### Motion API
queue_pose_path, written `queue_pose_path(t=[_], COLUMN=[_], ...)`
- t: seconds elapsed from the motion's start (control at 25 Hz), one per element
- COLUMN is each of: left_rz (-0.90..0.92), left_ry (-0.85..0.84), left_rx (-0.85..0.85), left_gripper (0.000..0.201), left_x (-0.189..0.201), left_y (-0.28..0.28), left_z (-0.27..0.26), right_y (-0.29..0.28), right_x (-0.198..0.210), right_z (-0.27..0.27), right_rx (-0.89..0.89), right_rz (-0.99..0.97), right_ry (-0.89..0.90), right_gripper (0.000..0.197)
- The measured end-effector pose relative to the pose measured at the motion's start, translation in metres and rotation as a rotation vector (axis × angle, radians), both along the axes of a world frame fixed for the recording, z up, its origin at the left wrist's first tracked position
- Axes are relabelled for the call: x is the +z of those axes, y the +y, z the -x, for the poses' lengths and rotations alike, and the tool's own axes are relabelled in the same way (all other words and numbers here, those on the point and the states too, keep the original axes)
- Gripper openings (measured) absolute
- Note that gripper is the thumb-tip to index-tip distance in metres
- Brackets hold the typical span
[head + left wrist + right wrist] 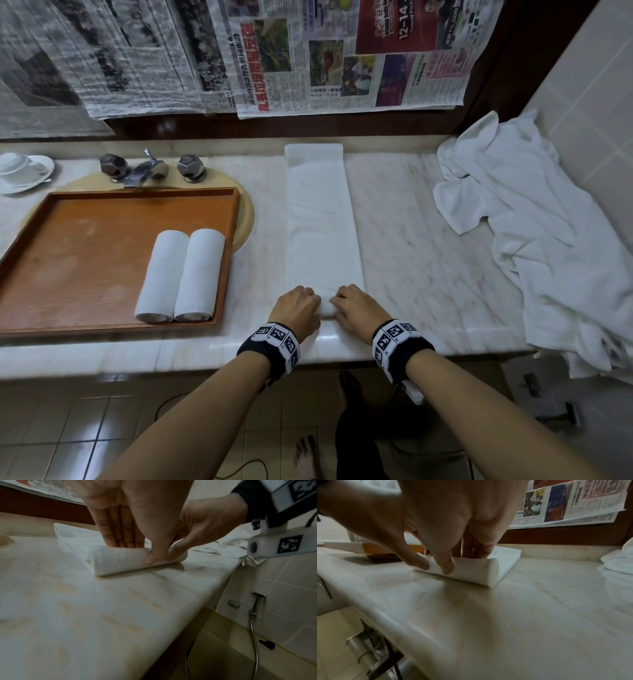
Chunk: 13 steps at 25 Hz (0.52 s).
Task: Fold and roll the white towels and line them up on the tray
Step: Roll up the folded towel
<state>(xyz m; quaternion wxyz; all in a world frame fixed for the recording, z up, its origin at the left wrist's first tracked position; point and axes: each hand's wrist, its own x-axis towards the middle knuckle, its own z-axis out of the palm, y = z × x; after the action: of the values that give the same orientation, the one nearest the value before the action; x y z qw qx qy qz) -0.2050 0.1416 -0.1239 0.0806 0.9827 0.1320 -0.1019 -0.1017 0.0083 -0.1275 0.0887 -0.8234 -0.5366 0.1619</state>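
A long folded white towel point(320, 219) lies flat on the marble worktop point(421, 240), running from the worktop's near edge to the back wall, where its far end is doubled over. The towel's near end is curled into a small roll point(120, 561), and both hands sit on that roll side by side. The left hand point(298, 310) has its fingers point(120, 531) laid over the far side of the roll and its thumb pressed against the near side, so it clasps the roll. The right hand point(356, 308) does the same from the other end, fingers point(471, 547) tucked behind the roll and thumb on the front face. To the left of the towel an orange-brown wooden tray point(85, 240) rests on the worktop, partly over a round basin, and two finished rolled towels point(181, 275) lie touching each other in the tray's right part, near its front rim. Behind the tray stands a metal tap point(147, 168), and a white cup and saucer point(22, 169) sit further left. To the right of the towel a heap of unfolded white towels point(534, 222) spills over the worktop's right end. Newspaper sheets point(291, 54) hang on the wall behind.
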Motion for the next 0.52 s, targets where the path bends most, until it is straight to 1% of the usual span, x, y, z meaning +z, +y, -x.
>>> queue_pose_path(t=[0.12, 0.24, 0.28, 0.4, 0.44, 0.52], left_rz=[0.055, 0.139, 0.153, 0.185, 0.207, 0.220], left_ry=[0.056, 0.087, 0.064, -0.099, -0.134, -0.158], left_rx=[-0.029, -0.021, -0.011, 0.004, 0.022, 0.062], left_gripper=[0.023, 0.020, 0.020, 0.023, 0.023, 0.021], left_x=[0.003, 0.008, 0.009, -0.001, -0.004, -0.012], left_y=[0.003, 0.007, 0.008, 0.002, 0.000, -0.001], left_z=[0.003, 0.004, 0.005, 0.017, 0.020, 0.020], right_y=[-0.007, -0.008, -0.005, 0.003, 0.005, 0.004], right_x=[-0.005, -0.014, -0.014, -0.008, -0.008, -0.007], right_z=[0.009, 0.016, 0.016, 0.010, 0.010, 0.017], right_rx=[0.018, 0.009, 0.007, 0.000, -0.006, -0.041], right_rz=[-0.046, -0.071, -0.044, 0.091, 0.096, 0.008], right_ry=[0.025, 0.019, 0.013, 0.001, -0.010, -0.091], right_gripper=[0.030, 0.022, 0.021, 0.026, 0.027, 0.027])
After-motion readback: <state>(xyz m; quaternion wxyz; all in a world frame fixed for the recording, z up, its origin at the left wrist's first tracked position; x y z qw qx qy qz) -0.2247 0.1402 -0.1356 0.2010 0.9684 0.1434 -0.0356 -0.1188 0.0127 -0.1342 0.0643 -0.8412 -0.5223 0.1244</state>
